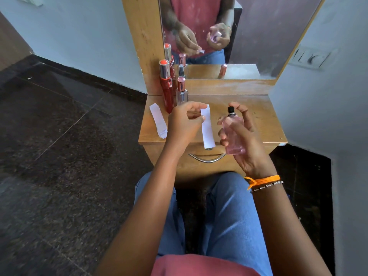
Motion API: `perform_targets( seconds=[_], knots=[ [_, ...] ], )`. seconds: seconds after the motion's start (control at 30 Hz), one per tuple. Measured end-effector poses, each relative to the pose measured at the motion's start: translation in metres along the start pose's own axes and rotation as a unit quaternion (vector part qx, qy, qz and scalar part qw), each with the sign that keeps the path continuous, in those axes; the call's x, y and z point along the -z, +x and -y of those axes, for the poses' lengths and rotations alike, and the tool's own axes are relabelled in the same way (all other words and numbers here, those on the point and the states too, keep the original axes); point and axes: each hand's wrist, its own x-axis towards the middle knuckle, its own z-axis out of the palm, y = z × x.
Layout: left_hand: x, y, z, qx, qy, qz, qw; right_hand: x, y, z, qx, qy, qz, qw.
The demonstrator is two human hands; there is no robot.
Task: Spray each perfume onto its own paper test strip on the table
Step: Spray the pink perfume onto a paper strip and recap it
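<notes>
My right hand grips a pink perfume bottle with a black spray nozzle, held upright above the table's front edge. My index finger rests on top of the nozzle. My left hand pinches the upper end of a white paper test strip, which hangs just left of the bottle. A small stack of white strips lies on the wooden table at the left. A tall red perfume bottle and a clear bottle with a pink cap stand at the back left.
A mirror rises behind the table and reflects my hands and the bottles. A drawer with a metal handle sits under the tabletop. White walls close in on the right. Dark tiled floor lies to the left.
</notes>
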Motion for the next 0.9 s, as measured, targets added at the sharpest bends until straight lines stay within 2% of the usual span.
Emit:
perform_targets(
  seconds=[0.1, 0.2, 0.27, 0.47, 0.77, 0.9],
  knots=[
    [0.001, -0.001, 0.001, 0.006, -0.017, 0.015, 1.000, -0.006, 0.001, 0.001, 0.052, -0.210, -0.034, 0.976],
    [0.000, -0.001, 0.001, 0.003, -0.020, 0.027, 0.999, -0.010, 0.004, 0.001, 0.091, -0.383, -0.041, 0.918],
    [0.000, -0.001, 0.000, 0.004, -0.021, 0.034, 0.999, -0.014, 0.007, 0.001, 0.115, -0.453, -0.051, 0.883],
    [0.000, -0.004, -0.004, 0.020, -0.051, 0.067, 0.996, -0.018, 0.016, 0.001, 0.152, -0.516, -0.061, 0.841],
    [-0.005, -0.004, -0.001, 0.026, -0.067, 0.076, 0.995, -0.017, 0.016, 0.000, 0.158, -0.552, -0.074, 0.815],
    [-0.006, -0.004, 0.000, 0.031, -0.069, 0.080, 0.994, -0.018, 0.015, 0.001, 0.158, -0.551, -0.080, 0.815]
  ],
)
